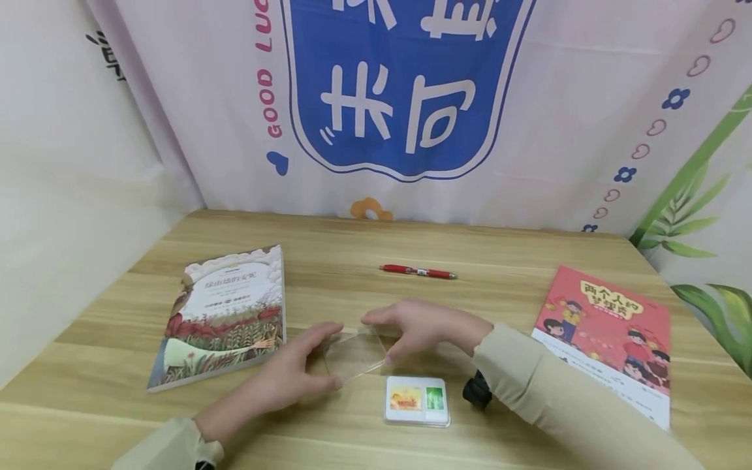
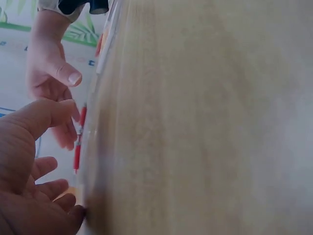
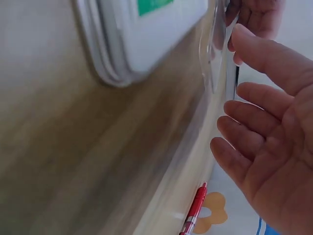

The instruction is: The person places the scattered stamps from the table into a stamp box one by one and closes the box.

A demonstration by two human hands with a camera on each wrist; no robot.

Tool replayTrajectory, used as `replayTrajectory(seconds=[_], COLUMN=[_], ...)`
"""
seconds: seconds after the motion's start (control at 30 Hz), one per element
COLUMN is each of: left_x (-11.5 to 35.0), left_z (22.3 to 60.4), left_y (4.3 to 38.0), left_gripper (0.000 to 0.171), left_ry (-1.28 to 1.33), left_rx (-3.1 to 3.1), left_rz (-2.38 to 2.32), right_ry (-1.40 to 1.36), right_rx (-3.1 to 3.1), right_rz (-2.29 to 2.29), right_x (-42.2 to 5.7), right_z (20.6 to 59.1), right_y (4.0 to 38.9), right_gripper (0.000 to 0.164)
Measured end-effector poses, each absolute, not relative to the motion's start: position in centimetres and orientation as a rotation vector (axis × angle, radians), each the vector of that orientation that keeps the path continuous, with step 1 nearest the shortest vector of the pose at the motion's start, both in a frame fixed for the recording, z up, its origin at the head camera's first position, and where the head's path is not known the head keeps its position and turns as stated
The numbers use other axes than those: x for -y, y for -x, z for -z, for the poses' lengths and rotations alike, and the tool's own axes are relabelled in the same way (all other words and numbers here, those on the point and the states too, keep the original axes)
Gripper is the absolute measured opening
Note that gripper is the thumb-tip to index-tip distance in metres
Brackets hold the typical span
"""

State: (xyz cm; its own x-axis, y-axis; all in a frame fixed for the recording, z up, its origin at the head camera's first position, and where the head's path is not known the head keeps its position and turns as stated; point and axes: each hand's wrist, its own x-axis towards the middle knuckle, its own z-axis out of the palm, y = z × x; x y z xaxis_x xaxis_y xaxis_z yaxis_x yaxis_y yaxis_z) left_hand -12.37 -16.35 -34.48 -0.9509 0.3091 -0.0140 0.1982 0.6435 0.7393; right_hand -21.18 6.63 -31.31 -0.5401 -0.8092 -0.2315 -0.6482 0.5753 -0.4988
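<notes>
A clear, flat, squarish plastic piece lies on the wooden table between the two hands. On its left side is my left hand, thumb and fingers spread, with the thumb tip right at its near corner. The right hand stands at its other side, thumb tip close to the right edge and fingers reaching past the far corner. Relaxed, parted fingers show in the right wrist view, with nothing in the palm. Just in front of the right hand sits a thin white case with an orange picture and a green one.
A red pen lies farther back on the table. One book with a floral cover is at left, and a red-covered book at right, partly behind the right sleeve. A printed curtain hangs along the back edge.
</notes>
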Motion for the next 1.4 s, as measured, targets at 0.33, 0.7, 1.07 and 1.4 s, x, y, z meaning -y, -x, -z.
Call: replayTrajectory(seconds=[0.33, 0.7, 1.07, 1.4], left_x=[15.7, 14.9, 14.3, 13.4], left_z=[35.3, 34.5, 34.6, 34.3], left_y=[12.7, 12.5, 13.1, 13.6], left_gripper=[0.085, 0.073, 0.068, 0.073], left_ry=[-0.350, -0.337, -0.290, -0.380], left_rx=[-2.771, -2.825, -2.827, -2.853], left_rz=[-1.053, -0.954, -1.092, -1.243], right_ry=[1.122, 1.122, 1.158, 1.132], right_rx=[-2.381, -2.465, -2.496, -2.540], right_rz=[0.341, 0.302, 0.388, 0.712], right_x=[-5.5, -5.1, -5.9, -9.2], right_z=[31.9, 32.0, 32.4, 31.6], right_y=[21.6, 21.1, 21.5, 20.4], right_gripper=[0.074, 0.071, 0.065, 0.062])
